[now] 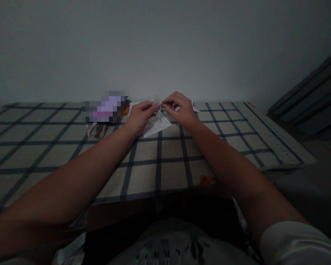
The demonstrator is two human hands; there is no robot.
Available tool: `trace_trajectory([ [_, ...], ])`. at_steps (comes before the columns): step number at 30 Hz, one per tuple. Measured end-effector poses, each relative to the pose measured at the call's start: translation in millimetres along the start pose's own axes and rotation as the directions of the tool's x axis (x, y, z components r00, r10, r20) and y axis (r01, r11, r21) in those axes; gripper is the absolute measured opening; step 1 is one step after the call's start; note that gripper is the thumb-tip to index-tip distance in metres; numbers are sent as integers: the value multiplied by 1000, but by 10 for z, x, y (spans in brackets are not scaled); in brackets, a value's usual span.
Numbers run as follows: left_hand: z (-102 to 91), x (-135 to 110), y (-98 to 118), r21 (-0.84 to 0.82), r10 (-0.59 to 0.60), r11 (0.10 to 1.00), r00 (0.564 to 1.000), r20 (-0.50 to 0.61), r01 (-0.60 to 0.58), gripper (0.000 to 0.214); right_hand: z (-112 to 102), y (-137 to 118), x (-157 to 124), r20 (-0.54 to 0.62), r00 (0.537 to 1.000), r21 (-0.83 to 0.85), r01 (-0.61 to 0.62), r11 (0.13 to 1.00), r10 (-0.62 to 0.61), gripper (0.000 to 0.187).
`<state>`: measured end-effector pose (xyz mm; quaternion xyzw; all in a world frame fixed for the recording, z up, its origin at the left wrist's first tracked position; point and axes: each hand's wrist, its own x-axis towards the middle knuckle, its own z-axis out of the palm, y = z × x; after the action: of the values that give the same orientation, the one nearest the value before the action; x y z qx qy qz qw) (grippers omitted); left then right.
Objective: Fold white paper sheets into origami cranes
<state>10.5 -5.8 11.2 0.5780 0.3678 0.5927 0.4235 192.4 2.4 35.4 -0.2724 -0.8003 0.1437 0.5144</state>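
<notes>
A printed shirt (176,246) fills the bottom centre of the frame. Above centre, a thin translucent piece (156,99) is pinched by the left hand (140,115) and the fingertips of the right hand (183,108), over a printed paper sheet (160,127) on the checked tablecloth (143,176); a pixelated purple object (110,106) lies left of centre.

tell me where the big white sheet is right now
In the head view, the big white sheet lies on the checked tablecloth, mid-picture near the wall, partly hidden behind the left hand, with the right hand to its right.
</notes>
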Motion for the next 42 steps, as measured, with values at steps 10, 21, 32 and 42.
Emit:
trace_trajectory([
  [10, -74, 49, -4, 300, 337, 896, 941, 19, -327, 18, 77, 136, 13, -22, 999, 73, -44, 996, 46, 18],
  [21, -94, 49, 41, 358, 437, 826, 896, 81, -436, 15, 55, 91, 24, 55, 958, 301, -284, 910, 281, 27],
  [32, -84, 31, 64, 362, 420, 832, 904, 84, -420, 18, 37, 104, 25, 89, 955, 321, -297, 899, 283, 26],
  [42, -103, 42, 28, 333, 297, 893, 952, 70, -303, 24, 49, 124, 30, 101, 957, 300, -291, 909, 273, 25],
])
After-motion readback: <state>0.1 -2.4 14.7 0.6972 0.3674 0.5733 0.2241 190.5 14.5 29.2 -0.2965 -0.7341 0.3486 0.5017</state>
